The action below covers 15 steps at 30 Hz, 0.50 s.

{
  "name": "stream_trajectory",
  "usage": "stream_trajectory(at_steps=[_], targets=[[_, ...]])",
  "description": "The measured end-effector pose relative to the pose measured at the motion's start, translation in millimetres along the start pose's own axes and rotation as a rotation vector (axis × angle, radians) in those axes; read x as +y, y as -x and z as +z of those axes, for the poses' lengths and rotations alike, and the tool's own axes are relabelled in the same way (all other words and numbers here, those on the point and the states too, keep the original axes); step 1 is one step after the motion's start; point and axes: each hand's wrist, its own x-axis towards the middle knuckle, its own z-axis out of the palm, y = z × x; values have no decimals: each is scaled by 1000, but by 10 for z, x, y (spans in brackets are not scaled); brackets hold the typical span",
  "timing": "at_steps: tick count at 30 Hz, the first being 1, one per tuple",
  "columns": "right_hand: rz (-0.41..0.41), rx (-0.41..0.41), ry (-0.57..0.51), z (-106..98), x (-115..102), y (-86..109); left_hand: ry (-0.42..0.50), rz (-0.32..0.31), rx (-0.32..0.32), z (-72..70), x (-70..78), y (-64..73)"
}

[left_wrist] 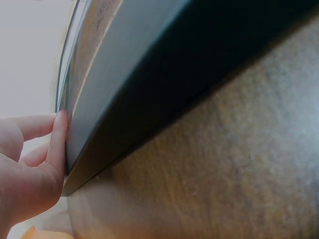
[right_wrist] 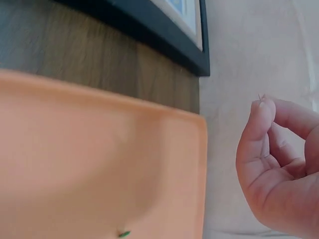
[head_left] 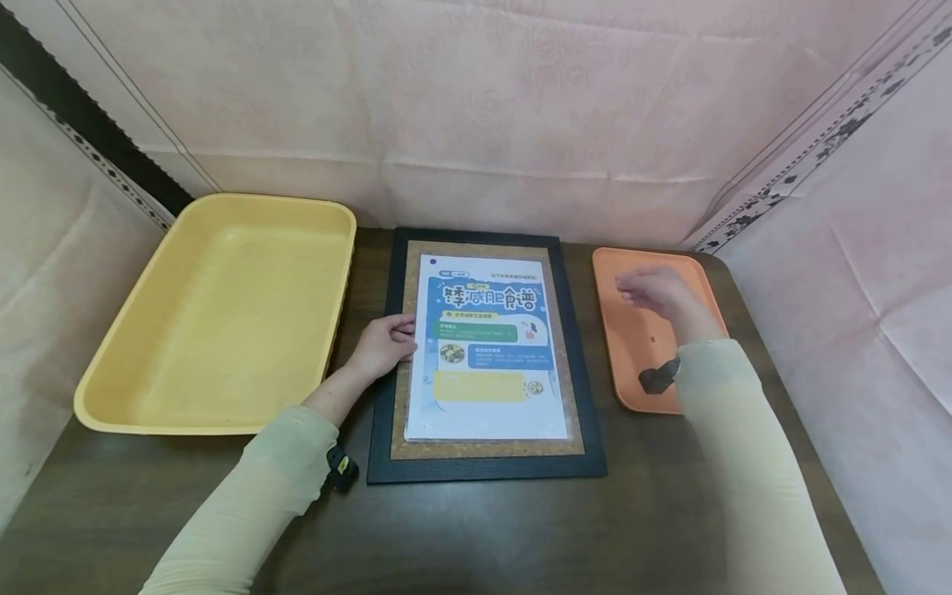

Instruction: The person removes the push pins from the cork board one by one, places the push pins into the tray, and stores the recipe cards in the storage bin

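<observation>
Right fingers (right_wrist: 259,119) pinch tiny pin (right_wrist: 260,98) near orange tray (head_left: 628,355); paper sheet (head_left: 485,349) lies leftward on corkboard (head_left: 487,449), long axis front to back; left fingers (head_left: 400,321), nearer, rest extended against sheet's left edge.

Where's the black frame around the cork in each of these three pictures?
Head: black frame in the middle.
Left wrist: black frame slants from left of centre to the top right.
Right wrist: one corner of the black frame, at the top.
Shared landmark: the brown tabletop.
</observation>
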Motion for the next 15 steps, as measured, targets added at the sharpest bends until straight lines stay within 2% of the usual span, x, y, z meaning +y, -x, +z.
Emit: stream_trajectory(at_steps=[2,9,15], targets=[[11,9,37,-26,35,8,0,4,0,-7,-3,-1],[85,36,2,-114,225,-17,-2,-14,2,-2,2,9],[108,52,69,-177,391,-34,-2,-11,0,0,12,16]])
